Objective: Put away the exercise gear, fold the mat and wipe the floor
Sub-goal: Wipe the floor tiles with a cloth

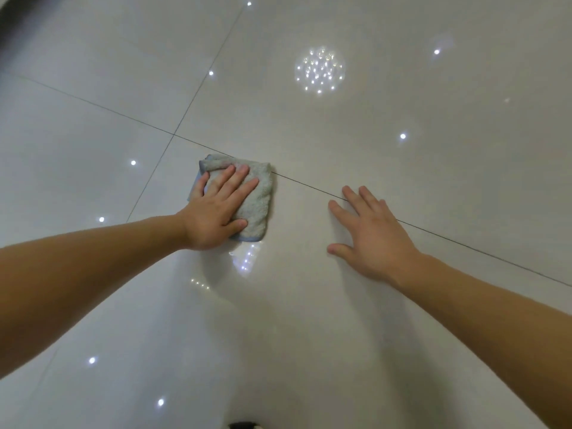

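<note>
A folded pale green-grey cloth [258, 205] with a blue edge lies flat on the glossy white tiled floor [309, 320], just left of centre. My left hand [216, 209] presses on it with straight, spread fingers. To the right my right hand [371, 233] rests flat on the bare tile, fingers spread, holding nothing, about a hand's width from the cloth. No mat or exercise gear is in view.
Dark grout lines [464, 246] cross the floor diagonally and meet near the cloth's upper left. Ceiling lights reflect as bright dots, with a round cluster [319, 70] further away. A dark strip [9, 23] shows at the top left corner, a small dark object [244, 425] at the bottom edge.
</note>
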{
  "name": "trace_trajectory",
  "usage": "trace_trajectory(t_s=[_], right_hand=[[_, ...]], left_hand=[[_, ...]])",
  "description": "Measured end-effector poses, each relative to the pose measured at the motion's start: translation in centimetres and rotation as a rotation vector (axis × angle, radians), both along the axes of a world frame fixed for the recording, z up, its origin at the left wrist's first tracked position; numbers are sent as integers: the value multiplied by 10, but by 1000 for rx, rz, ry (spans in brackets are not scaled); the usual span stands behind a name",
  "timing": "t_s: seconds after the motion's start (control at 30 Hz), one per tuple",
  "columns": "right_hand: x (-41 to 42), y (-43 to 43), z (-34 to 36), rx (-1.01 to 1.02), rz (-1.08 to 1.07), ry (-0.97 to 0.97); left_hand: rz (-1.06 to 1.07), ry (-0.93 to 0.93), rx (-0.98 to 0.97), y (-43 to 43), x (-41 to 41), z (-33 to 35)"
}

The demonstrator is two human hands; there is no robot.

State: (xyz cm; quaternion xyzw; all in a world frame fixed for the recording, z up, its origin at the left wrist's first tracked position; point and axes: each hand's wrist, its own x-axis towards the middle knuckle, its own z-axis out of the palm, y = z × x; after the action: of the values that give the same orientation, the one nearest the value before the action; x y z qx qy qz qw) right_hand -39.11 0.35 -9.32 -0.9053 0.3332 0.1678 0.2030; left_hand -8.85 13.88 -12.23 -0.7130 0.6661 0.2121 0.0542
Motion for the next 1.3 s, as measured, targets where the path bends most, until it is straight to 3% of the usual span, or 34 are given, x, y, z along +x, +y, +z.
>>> trace_trajectory(t_s=[0.2,0.53,0.77,1.3], right_hand=[[8,7,9,66,-114,12],[5,10,-6,25,-128,-74],[8,10,-5,55,-156,-76],[5,12,-7,44,-189,-115]], left_hand=[[-11,2,11,-2,-1,4],[43,-40,-27,-1,-4,1],[82,-91,91,-10,-19,15],[87,-15,-78,26,-25,7]])
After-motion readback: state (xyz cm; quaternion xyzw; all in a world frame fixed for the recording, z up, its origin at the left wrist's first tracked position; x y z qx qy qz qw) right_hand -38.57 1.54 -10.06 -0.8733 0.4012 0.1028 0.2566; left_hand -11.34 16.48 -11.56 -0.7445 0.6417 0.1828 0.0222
